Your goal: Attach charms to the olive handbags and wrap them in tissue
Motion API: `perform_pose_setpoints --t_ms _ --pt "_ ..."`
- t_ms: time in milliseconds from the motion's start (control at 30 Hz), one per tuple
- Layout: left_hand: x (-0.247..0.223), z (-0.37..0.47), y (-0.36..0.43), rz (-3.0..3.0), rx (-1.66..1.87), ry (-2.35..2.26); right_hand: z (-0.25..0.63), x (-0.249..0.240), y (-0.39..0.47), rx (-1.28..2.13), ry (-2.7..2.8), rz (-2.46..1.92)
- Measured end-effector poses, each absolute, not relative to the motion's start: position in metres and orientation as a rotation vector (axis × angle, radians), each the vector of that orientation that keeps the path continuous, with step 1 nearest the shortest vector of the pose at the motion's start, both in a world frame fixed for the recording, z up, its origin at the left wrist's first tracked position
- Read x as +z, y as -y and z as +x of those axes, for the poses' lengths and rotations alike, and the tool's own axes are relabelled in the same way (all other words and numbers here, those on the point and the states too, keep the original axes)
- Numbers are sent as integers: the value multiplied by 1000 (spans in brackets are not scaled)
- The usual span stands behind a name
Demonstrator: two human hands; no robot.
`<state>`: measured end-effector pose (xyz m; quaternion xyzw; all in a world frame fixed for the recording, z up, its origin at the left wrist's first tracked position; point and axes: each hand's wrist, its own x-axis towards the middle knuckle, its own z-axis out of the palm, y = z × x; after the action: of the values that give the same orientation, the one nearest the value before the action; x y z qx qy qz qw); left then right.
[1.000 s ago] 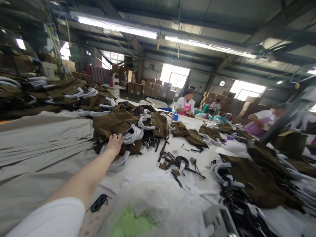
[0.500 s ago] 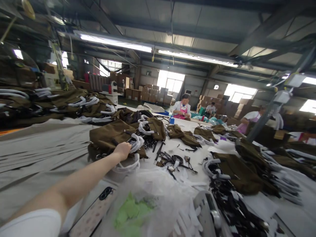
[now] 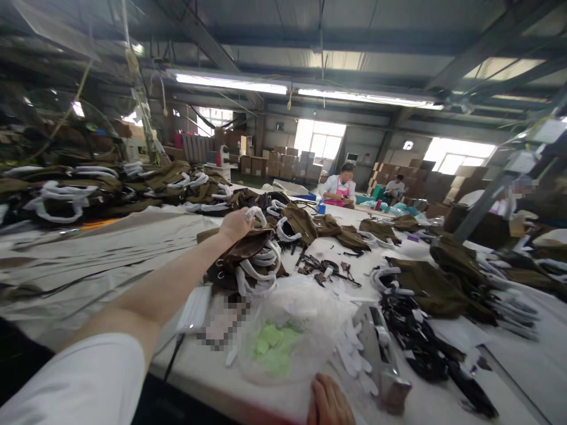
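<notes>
Left hand (image 3: 234, 225) clamped on wrapped handle (image 3: 257, 215), now raised, right hand (image 3: 330, 402) newly visible, grip unclear

From nearby, behind and above the grip of the left hand (image 3: 235, 225), the head-worn view faces forward and slightly down, windows (image 3: 319, 140) far beyond.

Left hand (image 3: 236, 225) around wrapped handle (image 3: 257, 212)

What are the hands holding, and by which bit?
The left hand grips a brown bag by its white-wrapped handle; the right hand holds nothing visible.
</notes>
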<state>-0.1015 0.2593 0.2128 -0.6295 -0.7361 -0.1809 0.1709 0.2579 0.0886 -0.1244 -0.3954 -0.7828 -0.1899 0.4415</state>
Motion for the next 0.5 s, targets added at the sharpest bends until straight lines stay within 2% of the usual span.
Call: perform_pose_setpoints --t_ms 100,200,267,367,500 --pt "263 -92 -213 -1692 -719 1952 259 -116 -81 -256 2067 -1127" --pt "295 -73 -151 -1855 -1170 1644 261 -86 -75 27 2002 -1202" --pt "304 -59 -109 -2080 -1485 1632 265 -54 -68 131 1810 -1191" --pt "296 -37 -59 -2355 -1893 1801 271 3 -43 226 1706 -1080" --pt "238 -13 -27 -2487 -1912 2229 271 44 5 495 1730 -887"
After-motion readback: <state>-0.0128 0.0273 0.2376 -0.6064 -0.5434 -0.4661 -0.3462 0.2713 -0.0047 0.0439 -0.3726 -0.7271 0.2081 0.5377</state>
